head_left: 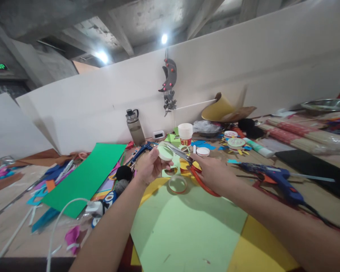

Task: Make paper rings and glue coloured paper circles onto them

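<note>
Pinched in my left hand (152,168) is a pale green round piece (165,152), perhaps paper or felt. My right hand (211,170) grips scissors (200,178) with orange-red handles. Their metal blades point left and lie against or just beside the round piece's right edge; I cannot tell whether they are cutting into it. Below both hands a small ring (177,184) rests on a large pale green sheet (187,230), which lies over a yellow sheet (260,245). Yellow and light green scraps lie just beyond the scissors.
To the right lies a blue glue gun (280,179). Stacked paper cups (185,133) and a water bottle (135,127) stand at the back before a white partition (102,109). At left are a bright green sheet (87,177) and a white cable (59,215).
</note>
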Motion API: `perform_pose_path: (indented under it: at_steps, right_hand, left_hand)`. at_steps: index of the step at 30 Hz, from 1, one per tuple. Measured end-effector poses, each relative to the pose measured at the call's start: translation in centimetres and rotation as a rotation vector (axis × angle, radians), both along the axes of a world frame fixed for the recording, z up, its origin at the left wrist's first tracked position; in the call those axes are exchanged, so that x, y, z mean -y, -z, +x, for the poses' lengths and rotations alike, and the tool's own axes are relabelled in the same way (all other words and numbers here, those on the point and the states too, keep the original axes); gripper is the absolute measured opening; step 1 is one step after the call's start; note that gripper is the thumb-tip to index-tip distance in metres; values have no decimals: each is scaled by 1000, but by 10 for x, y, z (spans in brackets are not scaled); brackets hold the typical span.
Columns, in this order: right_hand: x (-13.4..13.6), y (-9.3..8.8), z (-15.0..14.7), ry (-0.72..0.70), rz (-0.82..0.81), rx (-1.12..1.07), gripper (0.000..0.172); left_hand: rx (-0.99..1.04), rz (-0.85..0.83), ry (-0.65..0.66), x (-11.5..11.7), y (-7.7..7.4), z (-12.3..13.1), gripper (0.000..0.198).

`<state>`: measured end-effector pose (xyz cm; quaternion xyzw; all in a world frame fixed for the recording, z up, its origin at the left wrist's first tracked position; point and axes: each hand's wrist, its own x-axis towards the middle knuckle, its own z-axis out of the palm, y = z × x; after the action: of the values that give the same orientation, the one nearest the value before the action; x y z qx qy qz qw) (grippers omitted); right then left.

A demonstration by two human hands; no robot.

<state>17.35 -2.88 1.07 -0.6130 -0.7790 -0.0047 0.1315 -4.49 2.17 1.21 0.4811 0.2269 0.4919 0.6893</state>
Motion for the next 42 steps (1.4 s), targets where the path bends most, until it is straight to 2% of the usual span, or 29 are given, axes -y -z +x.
perform_pose_path:
  at_steps: [14, 22, 27, 36, 42]
  right_hand:
    - [-1, 5, -1, 37, -21, 13, 41]
    - [1, -1, -1, 46, -6, 15, 41]
    - [1, -1, 1, -10, 43, -8, 43]
    - [1, -4, -2, 55, -2, 18, 42]
    - [0, -1, 0, 49, 14, 14, 41]
  left_hand:
    - [14, -76, -8, 1, -8, 0, 53]
    - [33, 70, -57, 3, -7, 1, 54]
    - [-8, 44, -15, 5, -4, 2, 57]
    - [40, -21, 33, 5, -6, 3, 54]
    - [31, -11, -23, 5, -9, 3, 47]
